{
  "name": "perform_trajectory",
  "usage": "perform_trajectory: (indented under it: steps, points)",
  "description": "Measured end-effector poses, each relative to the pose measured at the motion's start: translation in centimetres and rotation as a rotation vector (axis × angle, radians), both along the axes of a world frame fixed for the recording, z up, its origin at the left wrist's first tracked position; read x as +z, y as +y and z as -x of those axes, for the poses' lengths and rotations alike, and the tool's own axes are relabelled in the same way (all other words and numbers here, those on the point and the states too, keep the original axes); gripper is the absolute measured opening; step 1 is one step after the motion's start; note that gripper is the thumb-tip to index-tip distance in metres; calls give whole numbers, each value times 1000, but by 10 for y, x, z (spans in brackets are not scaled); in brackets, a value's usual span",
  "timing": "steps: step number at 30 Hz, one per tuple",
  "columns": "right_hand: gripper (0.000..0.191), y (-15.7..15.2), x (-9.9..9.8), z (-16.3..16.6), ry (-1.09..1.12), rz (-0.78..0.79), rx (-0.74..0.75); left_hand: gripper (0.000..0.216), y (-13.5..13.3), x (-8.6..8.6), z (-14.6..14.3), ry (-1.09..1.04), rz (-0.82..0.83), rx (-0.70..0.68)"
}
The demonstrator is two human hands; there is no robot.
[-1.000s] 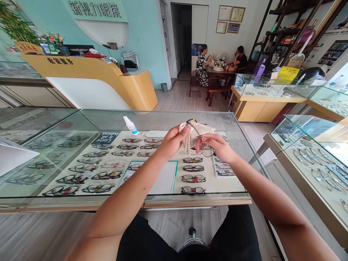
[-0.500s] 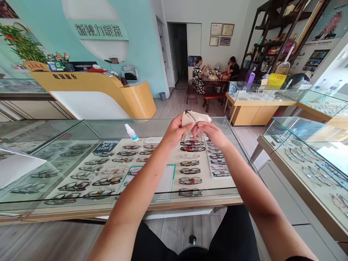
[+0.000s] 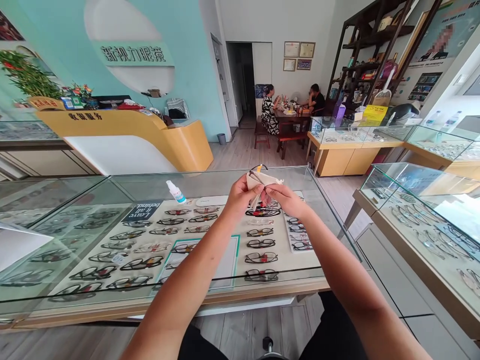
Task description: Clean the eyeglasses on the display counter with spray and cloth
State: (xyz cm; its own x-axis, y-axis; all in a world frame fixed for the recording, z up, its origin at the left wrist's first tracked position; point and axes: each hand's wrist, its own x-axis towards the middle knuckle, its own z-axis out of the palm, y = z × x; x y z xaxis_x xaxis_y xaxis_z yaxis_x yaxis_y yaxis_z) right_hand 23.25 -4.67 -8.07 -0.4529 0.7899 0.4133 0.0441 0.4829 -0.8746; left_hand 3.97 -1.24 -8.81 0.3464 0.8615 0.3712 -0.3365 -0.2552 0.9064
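While the glass display case (image 3: 270,290) spreads below, the left hand (image 3: 243,194) and right hand (image 3: 288,198) meet above its far part, both pinching the pale cloth (image 3: 273,179), presumably soft and pliant. Partly wrapped in it, the dark-framed eyeglasses (image 3: 265,166) look light, slim and breakable; the covered rim seems the safest hold.

The bare left arm (image 3: 197,267) extends from seven o'clock and the bare right arm (image 3: 339,265) from five, with the left hand (image 3: 242,194) and right hand (image 3: 286,198) pinching close together near twelve, fingers bent inward.
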Motion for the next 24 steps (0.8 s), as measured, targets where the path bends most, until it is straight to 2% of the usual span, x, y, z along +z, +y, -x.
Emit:
perform_trajectory:
  steps: [7,11,17,19,24]
  points:
    - [57,-2,-2,2,-20,-44,-27,59,0,-3,-1,-32,-23,165]
    - [60,-1,-5,3,-20,-37,-35,62,-2,-4,-3,-16,-14,186]
    - [55,0,-5,2,14,-8,-17,67,4,-8,-6,-70,-12,257]
    - [51,2,-3,-1,43,1,-10,68,9,-10,-3,-47,-14,237]
    - [45,6,1,-12,88,37,16,67,20,-11,10,-2,25,49]
